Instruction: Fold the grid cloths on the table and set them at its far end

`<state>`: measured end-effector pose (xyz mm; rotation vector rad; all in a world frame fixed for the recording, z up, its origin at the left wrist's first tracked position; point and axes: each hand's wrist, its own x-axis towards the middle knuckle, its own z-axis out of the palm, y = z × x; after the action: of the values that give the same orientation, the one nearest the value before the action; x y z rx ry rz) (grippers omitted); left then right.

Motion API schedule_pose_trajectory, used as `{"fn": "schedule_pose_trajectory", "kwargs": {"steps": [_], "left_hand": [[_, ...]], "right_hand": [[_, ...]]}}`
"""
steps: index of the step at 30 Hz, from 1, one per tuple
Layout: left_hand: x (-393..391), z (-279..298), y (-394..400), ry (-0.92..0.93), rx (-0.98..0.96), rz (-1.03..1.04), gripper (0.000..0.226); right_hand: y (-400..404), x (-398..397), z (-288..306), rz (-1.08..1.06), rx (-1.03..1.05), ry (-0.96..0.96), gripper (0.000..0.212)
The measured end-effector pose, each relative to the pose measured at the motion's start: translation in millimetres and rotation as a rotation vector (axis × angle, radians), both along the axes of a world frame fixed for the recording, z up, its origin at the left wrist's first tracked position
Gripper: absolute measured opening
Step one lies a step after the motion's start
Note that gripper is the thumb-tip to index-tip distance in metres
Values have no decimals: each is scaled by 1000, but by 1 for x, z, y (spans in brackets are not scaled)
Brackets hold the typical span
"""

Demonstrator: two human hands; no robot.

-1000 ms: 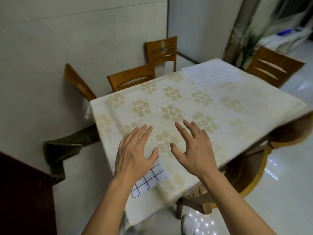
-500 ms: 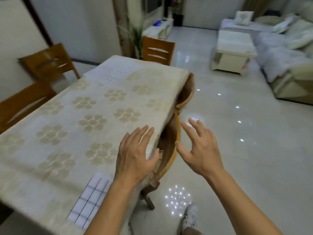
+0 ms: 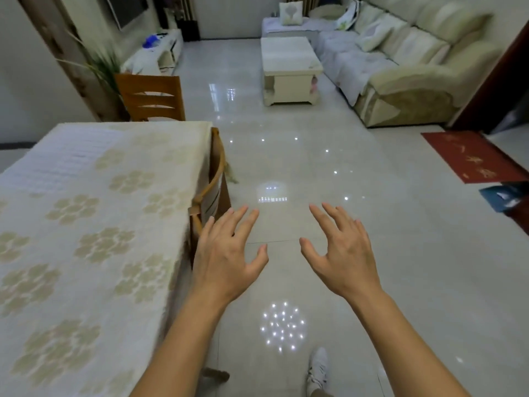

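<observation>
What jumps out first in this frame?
Two open, empty hands, left and right, spread over the shiny floor right of the table. A grid cloth lies flat at the table's far end, and a sofa fills the far right.

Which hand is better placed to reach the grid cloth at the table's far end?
Left, probably. The left hand hovers open beside the table edge, on the grid cloth's side; the right hand is open over bare floor.

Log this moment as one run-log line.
left hand: open, empty | right hand: open, empty | both over floor beside table | grid cloth: table's far end
</observation>
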<state>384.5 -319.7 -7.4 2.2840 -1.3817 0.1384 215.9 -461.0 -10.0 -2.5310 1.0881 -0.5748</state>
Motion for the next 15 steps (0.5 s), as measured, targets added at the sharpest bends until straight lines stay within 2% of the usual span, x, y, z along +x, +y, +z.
{"fn": "schedule_pose_trajectory", "kwargs": {"steps": [15], "left_hand": [[-6, -4, -213, 8, 48, 29, 64]], "right_hand": [[-215, -1, -8, 15, 94, -16, 71]]}}
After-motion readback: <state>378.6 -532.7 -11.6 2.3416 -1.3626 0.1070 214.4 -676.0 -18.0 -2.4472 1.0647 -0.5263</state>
